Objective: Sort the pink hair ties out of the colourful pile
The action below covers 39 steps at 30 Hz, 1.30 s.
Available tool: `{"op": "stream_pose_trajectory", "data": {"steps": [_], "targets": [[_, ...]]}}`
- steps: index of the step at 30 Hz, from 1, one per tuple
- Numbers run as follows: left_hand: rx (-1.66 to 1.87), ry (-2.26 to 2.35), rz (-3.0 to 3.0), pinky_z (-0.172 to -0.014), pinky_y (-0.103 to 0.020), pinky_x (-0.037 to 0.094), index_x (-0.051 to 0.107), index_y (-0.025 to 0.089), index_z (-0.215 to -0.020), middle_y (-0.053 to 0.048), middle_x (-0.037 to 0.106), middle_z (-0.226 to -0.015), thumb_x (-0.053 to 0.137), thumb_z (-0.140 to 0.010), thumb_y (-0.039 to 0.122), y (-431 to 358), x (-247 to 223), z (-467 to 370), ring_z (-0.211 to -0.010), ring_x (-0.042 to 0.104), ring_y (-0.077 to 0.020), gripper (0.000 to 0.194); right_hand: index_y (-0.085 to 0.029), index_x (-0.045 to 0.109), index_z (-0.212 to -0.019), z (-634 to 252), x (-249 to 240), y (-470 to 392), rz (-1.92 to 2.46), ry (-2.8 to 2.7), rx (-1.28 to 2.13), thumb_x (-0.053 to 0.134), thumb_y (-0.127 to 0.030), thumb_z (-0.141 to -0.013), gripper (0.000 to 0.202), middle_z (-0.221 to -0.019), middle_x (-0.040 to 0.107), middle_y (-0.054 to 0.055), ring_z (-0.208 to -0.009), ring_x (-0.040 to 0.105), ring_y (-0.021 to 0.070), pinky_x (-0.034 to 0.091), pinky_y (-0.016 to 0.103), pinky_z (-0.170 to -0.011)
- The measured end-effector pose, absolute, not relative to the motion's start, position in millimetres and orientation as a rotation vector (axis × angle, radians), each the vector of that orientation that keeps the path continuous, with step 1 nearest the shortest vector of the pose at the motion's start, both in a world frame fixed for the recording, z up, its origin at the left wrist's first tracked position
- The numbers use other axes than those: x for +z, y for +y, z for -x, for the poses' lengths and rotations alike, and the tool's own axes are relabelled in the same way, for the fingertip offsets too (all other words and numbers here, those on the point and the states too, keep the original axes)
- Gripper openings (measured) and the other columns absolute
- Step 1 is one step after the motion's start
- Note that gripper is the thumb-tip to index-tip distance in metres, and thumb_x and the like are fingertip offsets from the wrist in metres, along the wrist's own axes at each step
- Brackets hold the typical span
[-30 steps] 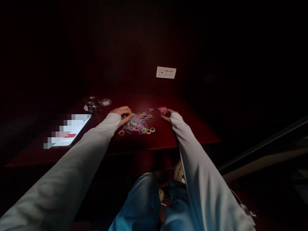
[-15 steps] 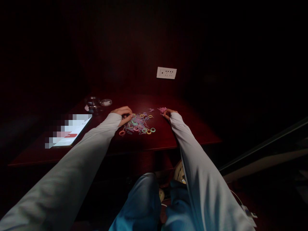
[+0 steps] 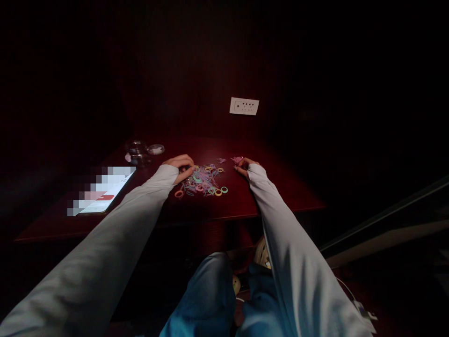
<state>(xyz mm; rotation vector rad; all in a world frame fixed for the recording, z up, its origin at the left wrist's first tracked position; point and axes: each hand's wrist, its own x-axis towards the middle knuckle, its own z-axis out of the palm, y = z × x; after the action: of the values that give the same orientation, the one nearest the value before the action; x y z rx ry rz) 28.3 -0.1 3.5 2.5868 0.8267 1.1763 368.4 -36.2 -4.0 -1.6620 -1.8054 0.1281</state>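
Observation:
A tangled heap of thin pastel elastic hair ties (image 3: 203, 180) lies on the dark red table, with several thicker rings among them. At the heap's left edge, my left hand (image 3: 180, 164) has its fingers curled with the thumb close to them; what is between the fingertips is hidden. To the right, my right hand (image 3: 246, 166) is closed in a pinch beside a small pile of pink hair ties (image 3: 237, 160). Anything in that pinch is too small to make out. A few loose purple-pink ties (image 3: 221, 160) lie between the heap and the pink pile.
A clear jar (image 3: 136, 153) stands at the table's back left with a round clear lid (image 3: 156, 149) beside it. A lit phone or tablet (image 3: 105, 194) lies at left. On the wall behind is a white socket (image 3: 244, 106). The table's front edge (image 3: 217, 218) runs above my knees.
The view has shifted very slightly. The thumb and fingertips of my right hand have drawn a little away from the pink pile. My left hand stays at the heap.

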Motion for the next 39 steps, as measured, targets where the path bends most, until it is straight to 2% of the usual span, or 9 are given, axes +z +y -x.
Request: {"op": "stream_pose_trajectory", "data": {"steps": [3,7,13,20,31,34,37,39], "targets": [[1.24,0.813,-2.569,-0.063,-0.025,0.044,0.072,0.019,-0.081,-0.004,0.071,-0.09,0.056,-0.094,0.04,3,0,-31,-0.066,0.055,-0.0119,0.029,-0.025,0.073,-0.095,-370,-4,-35,1.716,-1.803,0.122,0.072,-0.054,-0.082,0.031,-0.089,0.073,0.003,-0.079,0.06,0.0184,0.042,0.029,-0.074],[1.263,0.809,-2.553,-0.062,-0.026,0.045,0.072,0.019,-0.079,-0.005,0.071,-0.089,0.056,-0.093,0.042,3,-1,-32,-0.064,0.054,-0.012,0.031,-0.023,0.074,-0.09,-371,-3,-31,1.701,-1.826,0.161,0.07,-0.046,-0.084,0.025,-0.091,0.073,0.005,-0.079,0.059,0.0183,0.041,0.029,-0.072],[1.219,0.795,-2.573,-0.064,-0.025,0.044,0.072,0.019,-0.083,-0.005,0.071,-0.091,0.056,-0.095,0.039,2,0,-30,-0.068,0.056,-0.0122,0.028,-0.02,0.072,-0.084,-373,-8,-26,1.687,-1.781,0.203,0.068,-0.043,-0.085,0.023,-0.078,0.068,0.004,-0.07,0.054,0.0164,0.038,0.028,-0.067],[1.273,0.786,-2.551,-0.062,-0.025,0.044,0.072,0.019,-0.079,-0.005,0.07,-0.087,0.056,-0.094,0.043,6,-3,-32,-0.066,0.055,-0.0126,0.032,-0.02,0.07,-0.078,-370,-14,-23,1.647,-1.672,0.303,0.071,-0.053,-0.081,0.032,-0.064,0.059,0.0,-0.061,0.046,0.0138,0.034,0.028,-0.06],[1.158,0.794,-2.582,-0.069,-0.028,0.049,0.072,0.02,-0.085,-0.006,0.072,-0.094,0.055,-0.097,0.038,0,6,-27,-0.075,0.06,-0.0154,0.028,-0.018,0.071,-0.079,-343,9,-20,1.393,-1.569,0.451,0.071,-0.075,-0.072,0.057,-0.062,0.056,-0.001,-0.059,0.044,0.0109,0.032,0.025,-0.056],[1.138,0.757,-2.608,-0.08,-0.032,0.05,0.073,0.02,-0.09,-0.007,0.073,-0.098,0.055,-0.097,0.039,0,8,-28,-0.086,0.064,-0.019,0.027,-0.017,0.074,-0.08,-315,23,-13,1.328,-1.657,0.572,0.072,-0.078,-0.071,0.062,-0.06,0.059,-0.001,-0.056,0.046,0.0097,0.032,0.025,-0.055],[1.124,0.726,-2.675,-0.098,-0.041,0.046,0.075,0.021,-0.101,-0.008,0.074,-0.109,0.058,-0.096,0.042,0,7,-28,-0.104,0.063,-0.0247,0.027,-0.018,0.08,-0.083,-291,33,-13,1.324,-1.836,0.664,0.07,-0.077,-0.075,0.06,-0.065,0.067,0.0,-0.06,0.054,0.0108,0.036,0.025,-0.058],[1.068,0.691,-2.696,-0.103,-0.044,0.042,0.075,0.023,-0.109,-0.008,0.074,-0.116,0.059,-0.096,0.045,1,5,-28,-0.111,0.061,-0.0264,0.03,-0.02,0.082,-0.086,-285,35,-16,1.326,-1.908,0.735,0.068,-0.073,-0.08,0.055,-0.067,0.07,0.0,-0.061,0.057,0.0112,0.038,0.025,-0.059]]}}
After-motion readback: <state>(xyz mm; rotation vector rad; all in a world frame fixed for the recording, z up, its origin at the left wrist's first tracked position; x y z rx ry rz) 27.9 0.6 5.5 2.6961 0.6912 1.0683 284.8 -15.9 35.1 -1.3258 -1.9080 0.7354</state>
